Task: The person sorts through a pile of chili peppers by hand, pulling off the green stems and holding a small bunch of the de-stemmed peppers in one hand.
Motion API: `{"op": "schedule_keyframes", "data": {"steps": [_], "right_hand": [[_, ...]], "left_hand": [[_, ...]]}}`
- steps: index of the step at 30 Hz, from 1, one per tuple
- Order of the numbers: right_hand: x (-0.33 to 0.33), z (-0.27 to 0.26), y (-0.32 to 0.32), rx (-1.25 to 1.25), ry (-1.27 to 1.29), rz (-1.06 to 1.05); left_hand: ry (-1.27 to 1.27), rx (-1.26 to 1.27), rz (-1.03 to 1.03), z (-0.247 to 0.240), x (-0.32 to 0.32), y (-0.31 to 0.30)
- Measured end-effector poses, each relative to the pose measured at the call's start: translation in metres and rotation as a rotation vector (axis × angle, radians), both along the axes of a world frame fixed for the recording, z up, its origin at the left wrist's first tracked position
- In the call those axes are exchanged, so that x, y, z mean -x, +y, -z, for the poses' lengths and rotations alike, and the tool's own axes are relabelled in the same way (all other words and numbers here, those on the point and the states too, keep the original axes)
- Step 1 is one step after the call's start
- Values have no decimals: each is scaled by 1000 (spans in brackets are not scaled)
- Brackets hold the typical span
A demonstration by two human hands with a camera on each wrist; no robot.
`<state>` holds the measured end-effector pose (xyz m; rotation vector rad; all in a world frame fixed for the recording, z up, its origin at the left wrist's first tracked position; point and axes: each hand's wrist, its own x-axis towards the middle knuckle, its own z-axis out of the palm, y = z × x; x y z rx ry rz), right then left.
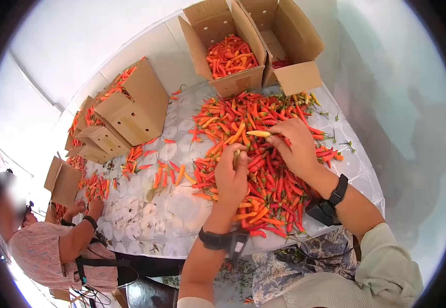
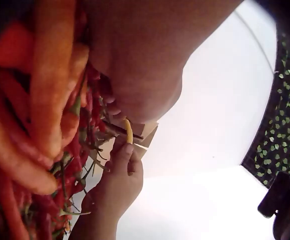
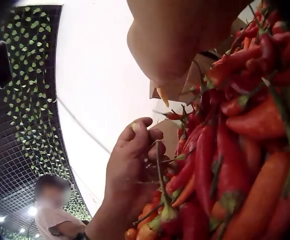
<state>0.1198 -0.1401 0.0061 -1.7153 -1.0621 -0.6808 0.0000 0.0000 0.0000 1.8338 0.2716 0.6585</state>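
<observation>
Above a heap of red and orange peppers, my right hand pinches a pale yellow pepper by one end. The left wrist view also shows this yellow pepper upright at the thumb tip of my right hand. My left hand is just left of the right one, fingers curled, with a small pale yellowish thing between thumb and fingers. In the right wrist view, my left hand shows a pale bit at the thumb; what it is I cannot tell.
Behind the heap stand an open box of peppers and another open box. More filled boxes stand at the left. A few peppers lie loose on the patterned tablecloth. Another person works at the lower left.
</observation>
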Motion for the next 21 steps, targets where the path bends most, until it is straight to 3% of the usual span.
{"op": "schedule_keyframes", "data": {"steps": [2, 5, 8, 12, 18, 21], "right_hand": [[5, -4, -2, 54, 13, -52], [13, -2, 5, 4, -26, -125], [15, -6, 4, 41, -40, -161], [22, -8, 2, 10, 4, -181], [22, -10, -1, 13, -8, -206], [21, -9, -1, 31, 71, -256]], "left_hand": [[-177, -48, -78, 8, -3, 4], [-356, -432, -207, -5, -1, 11], [-329, -573, -95, -7, -4, 8], [-184, -486, 72, -5, -3, -3], [-116, -403, 53, -7, 2, -9], [-150, -478, 79, -6, 1, -7]]}}
